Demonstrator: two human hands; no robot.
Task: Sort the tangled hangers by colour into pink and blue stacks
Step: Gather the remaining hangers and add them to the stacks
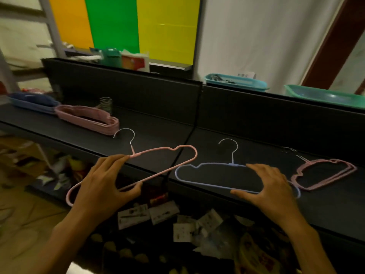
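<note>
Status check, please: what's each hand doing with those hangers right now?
Left hand gripping pink hanger, lifted. Right hand on blue hanger, flat on shelf. Pink stack far left; black cable crosses between.

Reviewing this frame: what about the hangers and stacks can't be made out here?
Head view only:
- Blue stack: motion-blurred at the far left, count unreadable.
- Pink stack: hangers overlap, count unclear.
- Blue hanger: right end covered by the right hand.
- Pink hangers on the right: overlapping, number uncertain.
</note>
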